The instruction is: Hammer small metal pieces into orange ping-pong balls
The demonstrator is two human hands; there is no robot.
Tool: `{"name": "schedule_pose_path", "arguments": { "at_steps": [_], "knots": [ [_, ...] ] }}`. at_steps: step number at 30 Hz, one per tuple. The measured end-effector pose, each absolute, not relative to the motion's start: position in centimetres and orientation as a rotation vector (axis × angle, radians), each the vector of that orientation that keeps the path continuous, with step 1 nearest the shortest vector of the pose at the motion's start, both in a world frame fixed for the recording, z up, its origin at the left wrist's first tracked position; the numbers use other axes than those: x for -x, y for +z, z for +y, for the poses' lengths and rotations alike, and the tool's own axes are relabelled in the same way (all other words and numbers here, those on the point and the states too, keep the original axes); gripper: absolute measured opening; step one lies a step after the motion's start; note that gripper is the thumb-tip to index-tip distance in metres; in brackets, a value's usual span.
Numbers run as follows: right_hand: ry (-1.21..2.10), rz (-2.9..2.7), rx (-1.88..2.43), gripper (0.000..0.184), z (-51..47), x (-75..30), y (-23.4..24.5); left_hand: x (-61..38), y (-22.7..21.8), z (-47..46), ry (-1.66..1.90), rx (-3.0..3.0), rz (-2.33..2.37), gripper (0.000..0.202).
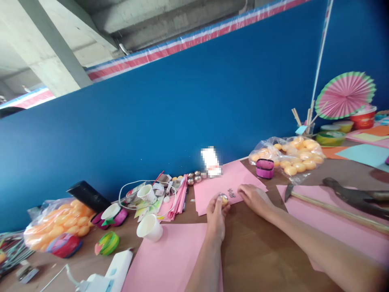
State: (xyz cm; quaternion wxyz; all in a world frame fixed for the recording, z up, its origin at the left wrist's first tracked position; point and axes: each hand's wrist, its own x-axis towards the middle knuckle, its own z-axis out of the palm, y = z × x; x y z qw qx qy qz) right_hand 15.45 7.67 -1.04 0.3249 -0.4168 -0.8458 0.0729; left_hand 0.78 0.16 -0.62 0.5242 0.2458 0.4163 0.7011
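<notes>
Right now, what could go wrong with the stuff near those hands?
The small round thing in the left hand might slip and roll away. The dark bits could scatter if the right hand, close beside them, brushes past. The front white cup stands near a power strip; a knock might tip it over.

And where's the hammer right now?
In the head view, the hammer lies at the right on a pink sheet, between the right forearm and a dark tool.

No legible text, labels, numbers, signs
</notes>
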Motion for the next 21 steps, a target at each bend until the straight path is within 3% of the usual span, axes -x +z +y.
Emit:
{"name": "schedule_pose_path", "arguments": {
  "at_steps": [7,21],
  "knots": [
    [0.293,-2.138,1.057,0.010,7.2,-15.4,-0.5,-0.8,-0.7,0.2,1.678,-0.588,0.992,0.035],
    [0.864,-1.938,0.895,0.021,5.7,-14.4,0.9,-0.7,-0.5,0.1,1.664,-0.598,0.918,0.037]
  ]
}}
